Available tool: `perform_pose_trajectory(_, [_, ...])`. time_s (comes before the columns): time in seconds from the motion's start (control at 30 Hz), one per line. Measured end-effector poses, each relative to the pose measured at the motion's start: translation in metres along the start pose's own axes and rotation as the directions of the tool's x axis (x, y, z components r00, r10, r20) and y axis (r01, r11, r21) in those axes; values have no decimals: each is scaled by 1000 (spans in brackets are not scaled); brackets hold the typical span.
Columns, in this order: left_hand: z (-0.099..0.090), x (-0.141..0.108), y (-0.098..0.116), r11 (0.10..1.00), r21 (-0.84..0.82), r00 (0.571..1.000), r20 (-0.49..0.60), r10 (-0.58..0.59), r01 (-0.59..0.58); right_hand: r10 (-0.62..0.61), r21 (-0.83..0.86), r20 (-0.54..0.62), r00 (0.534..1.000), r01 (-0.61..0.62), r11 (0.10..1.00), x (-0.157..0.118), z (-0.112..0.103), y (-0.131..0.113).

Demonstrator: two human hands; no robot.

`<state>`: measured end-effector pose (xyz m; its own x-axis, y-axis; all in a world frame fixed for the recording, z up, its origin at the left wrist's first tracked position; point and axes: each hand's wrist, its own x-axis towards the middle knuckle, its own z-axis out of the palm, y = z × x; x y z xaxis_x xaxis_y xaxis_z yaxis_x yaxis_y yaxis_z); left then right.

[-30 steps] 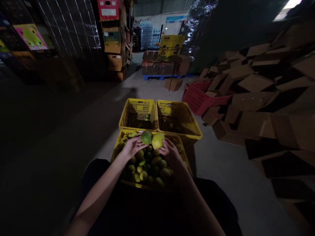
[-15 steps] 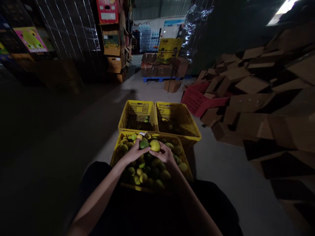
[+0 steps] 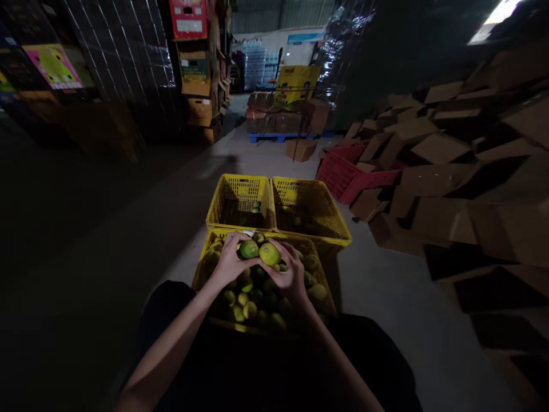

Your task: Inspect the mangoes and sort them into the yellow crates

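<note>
Between thumb and fingers, my left hand [image 3: 230,262] is closed on a green lemon [image 3: 249,249]. My right hand [image 3: 290,272] grips a yellow lemon [image 3: 270,254] right beside it. Both fruits are held side by side above the near yellow crate [image 3: 240,328], which is filled with green and yellow lemons [image 3: 250,310]. My hands hide part of that crate's fruit.
Two more yellow crates adjoin the near one: the left crate [image 3: 217,200] holds a few green fruits, the right crate [image 3: 341,226] a few dim ones. A red crate [image 3: 343,171] and heaped cardboard boxes [image 3: 441,177] lie right. A blue pallet [image 3: 281,137] stands ahead.
Both lemons have been turned in my fingers, and the green one shows a lighter side. My right hand's fingers have wrapped further over the yellow lemon.
</note>
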<state>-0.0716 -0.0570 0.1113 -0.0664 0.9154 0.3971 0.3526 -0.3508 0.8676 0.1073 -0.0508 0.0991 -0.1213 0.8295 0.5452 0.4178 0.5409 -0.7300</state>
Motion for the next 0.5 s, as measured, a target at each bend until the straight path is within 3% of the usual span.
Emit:
perform_pose_trajectory(0.2, [-4,2,11,993,-117,998,70,3,5,-19,8,-12,1000,19,1000,-1,-2,1])
perform_pose_trajectory(0.5, [0,0,8,960,-258,993,38,-108,114,-31,34,-26,999,32,999,0,-3,0])
